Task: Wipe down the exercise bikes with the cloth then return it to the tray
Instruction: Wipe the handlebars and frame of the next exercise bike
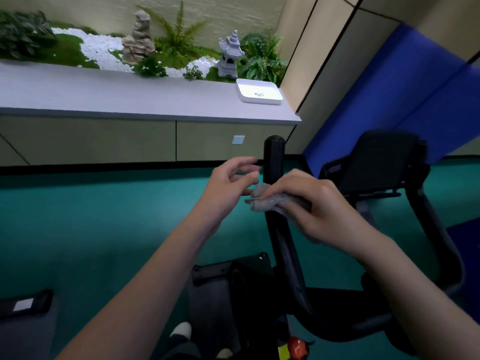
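**Currently: cloth held on the bike's handlebar, tray on the ledge beyond**

Underfoot, a teal floor fills the lower part of the view, and a long grey ledge runs across the top, with a bed of ferns and white pebbles behind it. A blue panel leans along the wall on the right.

The black exercise bike stands in front of the person, and its handlebar post rises between the two hands.

The right hand has its fingers curled over the grey cloth and holds it against the post. The left hand hovers just beside the post with its fingers apart and loosely bent. It grips nothing, and its fingertips are near the cloth's free end.

The white tray sits at the right end of the ledge, well apart from the cloth. A small stone lantern stands just behind it among the ferns.
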`<state>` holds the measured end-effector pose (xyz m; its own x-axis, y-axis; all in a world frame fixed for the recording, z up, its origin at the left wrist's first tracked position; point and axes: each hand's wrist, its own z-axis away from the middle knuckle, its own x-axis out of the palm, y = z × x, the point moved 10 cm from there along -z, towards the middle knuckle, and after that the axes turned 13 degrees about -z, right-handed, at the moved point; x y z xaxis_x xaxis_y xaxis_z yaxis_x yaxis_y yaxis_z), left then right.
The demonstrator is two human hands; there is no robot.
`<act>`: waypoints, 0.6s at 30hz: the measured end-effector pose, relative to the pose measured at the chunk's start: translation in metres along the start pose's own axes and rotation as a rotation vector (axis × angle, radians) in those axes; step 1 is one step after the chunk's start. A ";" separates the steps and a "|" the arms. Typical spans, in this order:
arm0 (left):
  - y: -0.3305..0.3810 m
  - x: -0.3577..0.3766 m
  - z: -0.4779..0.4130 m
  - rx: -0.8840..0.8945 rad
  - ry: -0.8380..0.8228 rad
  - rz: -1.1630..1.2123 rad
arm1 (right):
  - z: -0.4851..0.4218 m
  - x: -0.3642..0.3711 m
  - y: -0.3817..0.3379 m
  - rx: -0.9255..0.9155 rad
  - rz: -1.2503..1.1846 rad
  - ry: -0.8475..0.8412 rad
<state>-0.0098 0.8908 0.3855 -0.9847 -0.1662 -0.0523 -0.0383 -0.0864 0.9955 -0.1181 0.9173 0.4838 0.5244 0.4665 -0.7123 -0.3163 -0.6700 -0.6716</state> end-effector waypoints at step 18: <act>0.024 0.011 -0.007 0.171 0.089 -0.321 | 0.086 0.003 0.045 0.350 -0.177 0.545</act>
<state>-0.0208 0.8801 0.4087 -0.8997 -0.2425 -0.3630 -0.3777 0.0157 0.9258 -0.1986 0.9382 0.4339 0.8870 0.1319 -0.4425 -0.3785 -0.3411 -0.8605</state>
